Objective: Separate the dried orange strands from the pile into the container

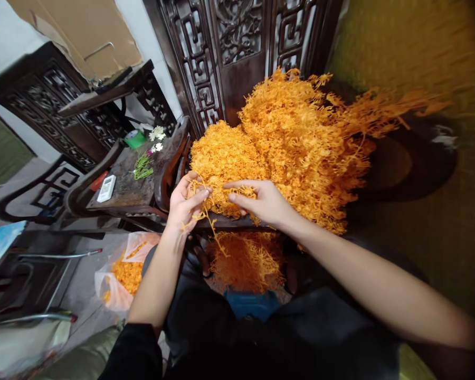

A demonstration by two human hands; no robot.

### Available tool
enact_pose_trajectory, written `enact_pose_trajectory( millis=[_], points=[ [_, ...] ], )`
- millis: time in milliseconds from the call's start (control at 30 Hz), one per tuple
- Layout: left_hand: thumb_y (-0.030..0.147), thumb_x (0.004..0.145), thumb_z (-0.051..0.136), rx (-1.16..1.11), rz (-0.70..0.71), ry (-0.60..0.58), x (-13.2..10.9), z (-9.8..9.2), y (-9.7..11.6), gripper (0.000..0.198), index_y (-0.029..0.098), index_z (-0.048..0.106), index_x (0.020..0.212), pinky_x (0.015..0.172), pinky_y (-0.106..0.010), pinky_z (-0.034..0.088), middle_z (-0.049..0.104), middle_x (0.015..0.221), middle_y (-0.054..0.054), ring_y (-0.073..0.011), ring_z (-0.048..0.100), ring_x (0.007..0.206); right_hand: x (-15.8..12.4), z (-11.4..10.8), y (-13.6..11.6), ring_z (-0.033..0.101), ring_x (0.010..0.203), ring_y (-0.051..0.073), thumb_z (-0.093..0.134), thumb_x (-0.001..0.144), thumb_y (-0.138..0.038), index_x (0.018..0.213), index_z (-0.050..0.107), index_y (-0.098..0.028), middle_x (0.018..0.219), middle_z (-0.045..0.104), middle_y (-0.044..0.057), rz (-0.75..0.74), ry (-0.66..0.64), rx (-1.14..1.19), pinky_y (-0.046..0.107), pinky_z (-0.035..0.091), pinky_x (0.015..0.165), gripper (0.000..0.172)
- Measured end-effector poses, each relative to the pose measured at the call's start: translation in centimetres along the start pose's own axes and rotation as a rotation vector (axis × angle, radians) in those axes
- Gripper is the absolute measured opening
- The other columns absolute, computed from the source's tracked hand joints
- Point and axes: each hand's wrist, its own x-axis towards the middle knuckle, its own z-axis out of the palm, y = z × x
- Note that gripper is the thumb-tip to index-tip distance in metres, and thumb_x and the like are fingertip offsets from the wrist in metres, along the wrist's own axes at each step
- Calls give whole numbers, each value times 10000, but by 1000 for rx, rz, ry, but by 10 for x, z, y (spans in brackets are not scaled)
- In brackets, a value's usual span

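Note:
A large heap of orange, stringy, curly strands [296, 142] lies on a dark wooden seat, with a smaller mound [225, 150] at its left. My left hand [187, 203] pinches a thin orange strand [215, 232] between thumb and fingers; its end dangles below the hand. Close by on the right, my right hand [261, 200] has orange strands between its thumb and fingers, just in front of the heap. The two hands are a small gap apart.
Left of the heap, a dark side table [126, 184] bears green tape [135, 139], a white device [106, 188], green stems [143, 166] and white flowers [157, 133]. More orange strands fill a plastic bag [122, 274] on the floor. A blue container [251, 304] stands between the legs.

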Motion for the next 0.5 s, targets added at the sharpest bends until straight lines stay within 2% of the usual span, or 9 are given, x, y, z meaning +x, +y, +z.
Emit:
enact_pose_trajectory(
  millis=[100, 200, 233, 333, 367, 400, 433, 500],
  points=[
    [261, 516, 994, -11, -53, -57, -4, 5, -3, 671, 243, 611, 1067, 698, -239, 585, 645, 982, 10, -107, 699, 731, 1, 7, -1, 515, 524, 122, 765, 836, -535, 1018, 760, -168, 598, 618, -24, 23, -41, 48, 278, 411, 533, 410],
    [269, 516, 999, 25, -62, -85, -10, 8, -3, 671, 241, 586, 1044, 693, -269, 595, 643, 917, 11, -117, 680, 697, 6, 9, 2, 476, 502, 102, 687, 896, -591, 810, 669, -181, 564, 579, -30, 23, -66, 55, 264, 382, 522, 420],
    [277, 524, 998, 37, -33, -82, -12, 8, -2, 660, 244, 580, 1034, 674, -273, 592, 638, 902, 11, -119, 667, 687, 9, 6, 4, 482, 503, 105, 686, 899, -591, 801, 649, -185, 563, 577, -29, 25, -16, 38, 266, 386, 523, 419],
    [338, 575, 984, 54, 123, -50, -18, 2, 6, 606, 259, 587, 1026, 567, -266, 544, 614, 877, 6, -116, 615, 645, 19, -9, 12, 496, 500, 120, 711, 882, -577, 860, 613, -196, 593, 587, -13, 85, 286, 63, 269, 354, 480, 394],
    [366, 589, 979, 60, 156, -52, -19, -2, 8, 596, 261, 595, 1032, 531, -266, 523, 606, 850, 7, -116, 598, 617, 21, -15, 14, 503, 504, 122, 714, 878, -572, 875, 601, -200, 633, 611, 3, 107, 347, 99, 268, 333, 464, 390],
    [387, 597, 975, 72, 156, -72, -21, -6, 9, 594, 260, 602, 1043, 512, -272, 513, 603, 819, 7, -120, 591, 593, 23, -18, 15, 511, 508, 121, 721, 869, -569, 892, 595, -203, 686, 639, 20, 121, 347, 141, 268, 311, 451, 387],
    [398, 599, 974, 87, 132, -103, -22, -9, 10, 601, 257, 606, 1053, 507, -280, 515, 605, 789, 8, -126, 591, 572, 22, -19, 15, 525, 518, 121, 733, 857, -565, 917, 600, -206, 751, 668, 36, 127, 274, 180, 269, 298, 447, 387],
    [382, 585, 984, 112, 54, -164, -24, -14, 7, 622, 253, 606, 1062, 523, -293, 535, 615, 760, 12, -134, 605, 550, 18, -15, 12, 534, 528, 117, 751, 831, -582, 970, 627, -214, 815, 680, 39, 136, 39, 249, 273, 280, 446, 412]
  ],
)
